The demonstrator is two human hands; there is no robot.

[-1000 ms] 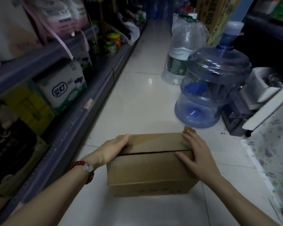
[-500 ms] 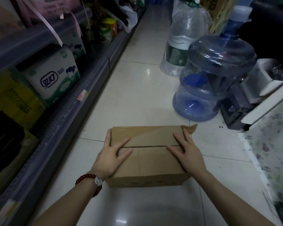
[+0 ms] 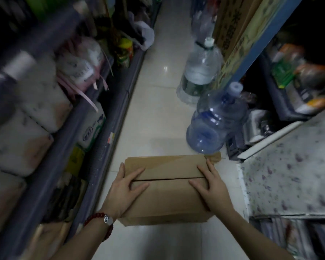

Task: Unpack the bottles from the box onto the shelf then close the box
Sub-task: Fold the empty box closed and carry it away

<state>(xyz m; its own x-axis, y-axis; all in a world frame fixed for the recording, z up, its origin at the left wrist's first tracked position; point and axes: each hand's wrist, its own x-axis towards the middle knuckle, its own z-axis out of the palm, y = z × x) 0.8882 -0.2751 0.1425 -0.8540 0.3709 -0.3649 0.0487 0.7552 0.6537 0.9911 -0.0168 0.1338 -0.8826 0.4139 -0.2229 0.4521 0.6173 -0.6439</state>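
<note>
Cardboard, plain brown, makes up the box [image 3: 167, 186], which is set on the pale tiled floor [image 3: 158, 119] of a narrow shop aisle, seen from above. Its two top flaps are folded down and meet along a dark seam across the middle, so the box is closed. The left hand [image 3: 123, 192] is laid flat on the left end of the lid, fingers straight and spread across the seam, nothing gripped; a red bead bracelet [image 3: 101, 222] is worn on that wrist. The right hand [image 3: 213, 188] is laid flat in the same way on the right end, fingers straight, pressing rather than holding. A scrap of tape [image 3: 214, 157] is seen sticking out at the far right corner. Just beyond the box, a large blue water jug [image 3: 214, 126] is lying tilted on the floor, with a clear water bottle [image 3: 199, 72] standing behind it. A shelf [image 3: 94, 132] runs along the left side, stocked with white wrapped packs (blurred, labels unreadable). A patterned surface [image 3: 289, 166] is seen at the right.
</note>
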